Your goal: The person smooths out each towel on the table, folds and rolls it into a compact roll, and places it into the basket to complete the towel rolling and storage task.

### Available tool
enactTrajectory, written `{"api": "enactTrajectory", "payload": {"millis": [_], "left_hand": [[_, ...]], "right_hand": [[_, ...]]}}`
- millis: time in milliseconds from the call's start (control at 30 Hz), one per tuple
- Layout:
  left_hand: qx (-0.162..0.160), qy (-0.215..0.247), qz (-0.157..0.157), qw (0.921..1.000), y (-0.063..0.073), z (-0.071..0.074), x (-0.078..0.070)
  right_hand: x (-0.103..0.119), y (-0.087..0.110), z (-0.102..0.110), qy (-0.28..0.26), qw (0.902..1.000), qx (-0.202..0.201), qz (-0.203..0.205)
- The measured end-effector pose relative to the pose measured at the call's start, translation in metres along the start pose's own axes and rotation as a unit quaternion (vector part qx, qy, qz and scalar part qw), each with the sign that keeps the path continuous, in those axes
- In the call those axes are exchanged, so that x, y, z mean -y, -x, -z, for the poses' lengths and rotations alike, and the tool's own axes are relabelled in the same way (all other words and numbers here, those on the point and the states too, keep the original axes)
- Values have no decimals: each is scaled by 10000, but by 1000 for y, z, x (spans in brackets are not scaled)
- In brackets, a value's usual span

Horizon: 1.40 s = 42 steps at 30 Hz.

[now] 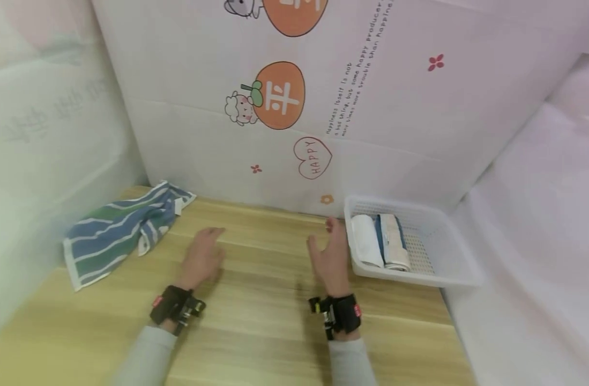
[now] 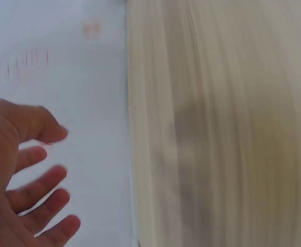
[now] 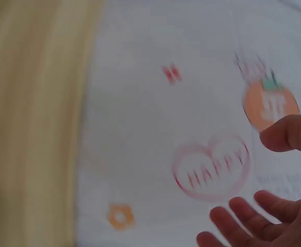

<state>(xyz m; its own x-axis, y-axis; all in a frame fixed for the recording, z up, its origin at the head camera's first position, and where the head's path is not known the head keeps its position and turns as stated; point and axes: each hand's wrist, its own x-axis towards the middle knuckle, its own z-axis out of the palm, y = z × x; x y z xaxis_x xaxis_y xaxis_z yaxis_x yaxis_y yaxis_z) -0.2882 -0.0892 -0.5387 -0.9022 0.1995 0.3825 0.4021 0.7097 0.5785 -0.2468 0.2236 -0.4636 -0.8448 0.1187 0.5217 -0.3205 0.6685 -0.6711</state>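
Observation:
My left hand [image 1: 203, 258] is held over the wooden table with loosely bent fingers and nothing in its grasp. To its left lies a crumpled striped towel [image 1: 125, 228] in blue, green and white. My right hand [image 1: 332, 262], also holding nothing, is just left of a white plastic basket [image 1: 448, 257]. Inside that basket, at its left side, sit a white rolled cloth [image 1: 366, 240] and a beige and blue rolled cloth [image 1: 393, 241]. In the left wrist view the fingers [image 2: 42, 190] are spread apart, and the right wrist view shows the right fingers [image 3: 248, 221] likewise.
A white printed sheet [image 1: 202, 134] with orange drawings and a heart rises behind the table [image 1: 260, 321]. White sheets also hang on the left [image 1: 48, 161] and the right [image 1: 540, 214]. Each wrist wears a black strap with a small camera.

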Motion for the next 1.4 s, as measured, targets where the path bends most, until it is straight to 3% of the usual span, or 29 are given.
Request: {"api": "enactTrajectory", "payload": {"millis": [133,267,333,433,600,700,800,933,1167,1300,1400], "left_hand": [[-552,-286,537,9966,-2,27,49],[-966,-389,1234,9869,1,48,92],[-881,-459,1542,9830,3,58,107],[-380,-703,1834,9798,4,70,124],[-9,-689,1698,9831,0,71,133],[179,-490,1440,9882,-2,63,125],[624,-331,1060,9919,-4,55,109],[1062,-56,363,9937,-4,45,75],[1748,642,-329,9819,3,33,7],[1879,982,-756,9743,7,31,-20],[2059,1290,-813,9666,10,32,-34]], "right_hand": [[10,30,-38,55,9980,595,210],[17,55,-67,123,9897,1370,407],[21,67,-79,132,9847,1649,555],[28,85,-98,223,9777,1972,684],[43,106,-119,224,9623,2652,557],[49,111,-123,241,9540,2958,431],[50,111,-124,358,9519,3005,474],[45,105,-123,343,9544,2934,438],[29,94,-124,195,9577,2868,110],[24,90,-129,-186,9601,2785,197],[21,87,-130,-575,9665,2472,377]]}}
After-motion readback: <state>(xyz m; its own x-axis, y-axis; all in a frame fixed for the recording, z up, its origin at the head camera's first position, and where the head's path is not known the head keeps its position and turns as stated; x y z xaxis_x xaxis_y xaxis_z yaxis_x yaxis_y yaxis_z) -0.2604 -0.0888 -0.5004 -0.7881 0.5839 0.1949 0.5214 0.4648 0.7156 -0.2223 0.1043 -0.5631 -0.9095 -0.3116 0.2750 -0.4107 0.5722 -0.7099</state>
